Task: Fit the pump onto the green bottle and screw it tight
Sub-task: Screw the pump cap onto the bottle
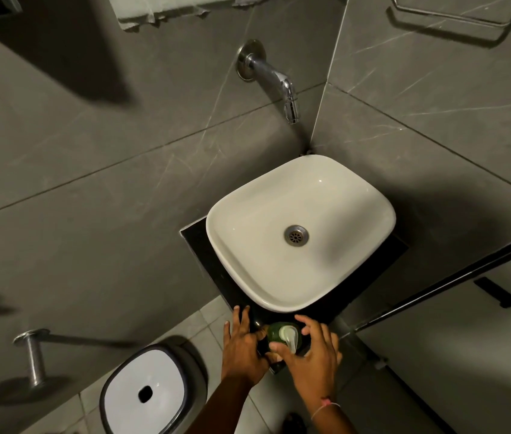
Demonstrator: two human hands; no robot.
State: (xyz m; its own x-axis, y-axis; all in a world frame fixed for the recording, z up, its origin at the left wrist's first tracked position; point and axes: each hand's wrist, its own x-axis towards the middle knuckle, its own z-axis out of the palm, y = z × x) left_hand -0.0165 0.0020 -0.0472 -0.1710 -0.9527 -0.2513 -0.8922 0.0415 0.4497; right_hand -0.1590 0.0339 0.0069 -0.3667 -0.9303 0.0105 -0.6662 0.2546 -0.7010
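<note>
Green bottle (276,332) looks slick; left hand (243,349) grips its side, right hand (313,349) pinches the stiff pump (289,337) collar.

A glossy white ceramic basin (335,195) sits on a polished black stone counter (197,242); a chrome-bright metal wall tap (274,76) gleams against matt grey veined tiles (91,151). The translucent green plastic bottle (274,332) carries a smooth white plastic pump (290,336) (slightly shiny).
</note>
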